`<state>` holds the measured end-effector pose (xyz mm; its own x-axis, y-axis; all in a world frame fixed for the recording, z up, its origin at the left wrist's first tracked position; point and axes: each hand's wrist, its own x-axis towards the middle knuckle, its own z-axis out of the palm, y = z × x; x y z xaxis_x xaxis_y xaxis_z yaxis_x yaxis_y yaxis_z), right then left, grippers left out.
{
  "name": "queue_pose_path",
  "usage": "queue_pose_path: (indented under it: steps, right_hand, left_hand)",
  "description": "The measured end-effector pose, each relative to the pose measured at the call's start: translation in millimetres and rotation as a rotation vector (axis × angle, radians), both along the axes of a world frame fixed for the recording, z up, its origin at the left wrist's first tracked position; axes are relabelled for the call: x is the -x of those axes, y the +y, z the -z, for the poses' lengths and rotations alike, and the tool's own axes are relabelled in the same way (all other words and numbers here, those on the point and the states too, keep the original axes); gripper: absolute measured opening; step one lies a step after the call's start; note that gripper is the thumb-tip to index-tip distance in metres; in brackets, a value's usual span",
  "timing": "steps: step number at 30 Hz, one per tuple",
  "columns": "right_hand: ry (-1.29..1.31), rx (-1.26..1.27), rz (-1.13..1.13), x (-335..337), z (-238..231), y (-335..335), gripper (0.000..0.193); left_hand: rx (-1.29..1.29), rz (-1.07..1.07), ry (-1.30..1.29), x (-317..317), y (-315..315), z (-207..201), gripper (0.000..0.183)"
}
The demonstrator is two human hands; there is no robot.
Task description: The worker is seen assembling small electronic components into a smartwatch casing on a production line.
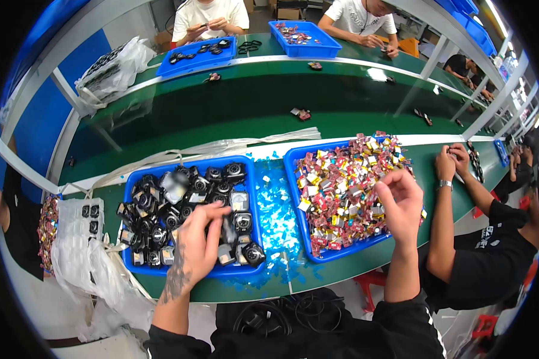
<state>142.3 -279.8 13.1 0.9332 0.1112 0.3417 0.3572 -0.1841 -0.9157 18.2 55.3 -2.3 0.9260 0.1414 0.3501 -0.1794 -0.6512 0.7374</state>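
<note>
My left hand, tattooed at the wrist, is over a blue tray heaped with small black camera-like housings with round lens rings. Its fingers are bent, and a blurred dark grey piece shows beside the thumb; I cannot make out what it is. My right hand is over the right edge of a second blue tray, piled with small red circuit boards bearing yellow and white parts. Its thumb and forefinger are drawn together in a pinch; whatever lies between them is too small to name.
Blue film scraps litter the green table between the trays. White trays in plastic stand at left. Beyond the white rail, a green belt carries scattered parts. A co-worker's hands are close on the right; other people sit across.
</note>
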Motion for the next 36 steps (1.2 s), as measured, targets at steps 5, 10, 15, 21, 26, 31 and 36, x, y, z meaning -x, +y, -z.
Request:
queue_pose_path:
  steps: [5, 10, 15, 21, 26, 31, 36]
  right_hand:
    - [0.035, 0.229, -0.018, -20.3, 14.6, 8.7, 0.009]
    - [-0.021, 0.377, 0.161, -6.5, 1.0, 28.5, 0.008]
    - [-0.032, 0.151, -0.021, 7.2, -16.0, 40.9, 0.009]
    - [0.238, -0.221, -0.338, 29.9, -15.7, 84.4, 0.008]
    - [0.359, -0.324, -0.505, 41.0, -3.0, 120.0, 0.008]
    - [0.335, -0.262, -0.527, 39.4, 1.6, 137.2, 0.009]
    - [0.291, -0.195, -0.534, 37.8, 5.5, 135.4, 0.01]
  left_hand:
    - [0.925, 0.132, 0.233, -26.6, -2.2, -5.3, 0.013]
    - [1.297, 0.262, 0.337, -36.5, -18.6, -8.5, 0.022]
    - [1.307, 0.249, 0.359, -34.5, -20.7, -0.5, 0.023]
    - [1.017, 0.327, 0.28, -32.0, -24.3, 2.9, 0.021]
    - [0.547, 0.332, 0.145, -27.8, -34.3, 1.5, 0.023]
    - [0.515, 0.247, 0.071, -25.4, -28.7, 8.0, 0.018]
    - [0.479, 0.31, 0.086, -24.2, -22.1, 7.7, 0.015]
